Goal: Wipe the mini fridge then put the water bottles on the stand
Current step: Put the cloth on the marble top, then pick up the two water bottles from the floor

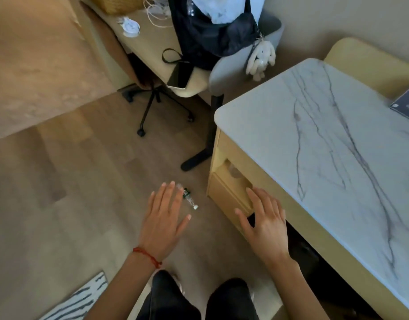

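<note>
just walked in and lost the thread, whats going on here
A person stands looking down at a wooden floor with both hands held out, fingers spread, holding nothing. The left hand hovers over a water bottle lying on its side on the floor. The right hand is in front of the yellow cabinet that carries a marble top. That top holds no bottle yet; only a dark booklet lies at its far edge.

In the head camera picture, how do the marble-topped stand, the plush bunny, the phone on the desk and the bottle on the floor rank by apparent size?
1. Marble-topped stand, by far.
2. Plush bunny and phone: look alike, too close to rank.
3. Bottle, smallest, partly hidden behind the left hand.
</note>
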Action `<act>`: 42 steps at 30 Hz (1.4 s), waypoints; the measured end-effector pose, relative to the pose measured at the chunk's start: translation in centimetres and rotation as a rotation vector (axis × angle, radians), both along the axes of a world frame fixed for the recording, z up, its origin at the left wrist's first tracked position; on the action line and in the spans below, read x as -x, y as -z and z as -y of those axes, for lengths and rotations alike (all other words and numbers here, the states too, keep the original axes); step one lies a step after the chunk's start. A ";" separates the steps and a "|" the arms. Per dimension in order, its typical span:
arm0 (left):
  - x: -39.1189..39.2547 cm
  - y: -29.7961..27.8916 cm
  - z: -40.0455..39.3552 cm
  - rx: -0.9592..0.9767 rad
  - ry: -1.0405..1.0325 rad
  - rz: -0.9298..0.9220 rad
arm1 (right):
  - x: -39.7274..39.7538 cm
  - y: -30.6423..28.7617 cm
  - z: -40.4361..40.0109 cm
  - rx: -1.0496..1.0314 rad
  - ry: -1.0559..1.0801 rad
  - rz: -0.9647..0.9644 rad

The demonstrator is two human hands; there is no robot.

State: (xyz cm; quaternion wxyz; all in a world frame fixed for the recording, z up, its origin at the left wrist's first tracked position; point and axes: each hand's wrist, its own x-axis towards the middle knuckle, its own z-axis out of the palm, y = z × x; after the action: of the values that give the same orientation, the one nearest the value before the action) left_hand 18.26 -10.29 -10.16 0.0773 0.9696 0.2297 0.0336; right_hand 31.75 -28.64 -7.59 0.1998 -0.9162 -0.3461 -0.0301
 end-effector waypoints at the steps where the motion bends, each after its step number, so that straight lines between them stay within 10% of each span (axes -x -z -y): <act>1: 0.9 0.0 -1.5 0.002 -0.014 0.000 | 0.6 0.2 -1.5 0.009 -0.003 -0.003; 25: -9.2 2.8 -26.0 -0.019 0.157 -0.106 | -7.4 4.4 -23.8 0.290 0.052 -0.148; 42: -26.8 4.7 -32.7 0.064 1.117 -0.055 | -6.6 5.9 -28.0 0.172 0.840 -0.235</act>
State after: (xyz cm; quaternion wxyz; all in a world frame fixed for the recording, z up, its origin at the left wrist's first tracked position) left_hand 45.08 22.40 -14.87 0.1069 0.9416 -0.3162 -0.0446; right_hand 38.32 -0.62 -13.45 0.1312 -0.9878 0.0798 0.0247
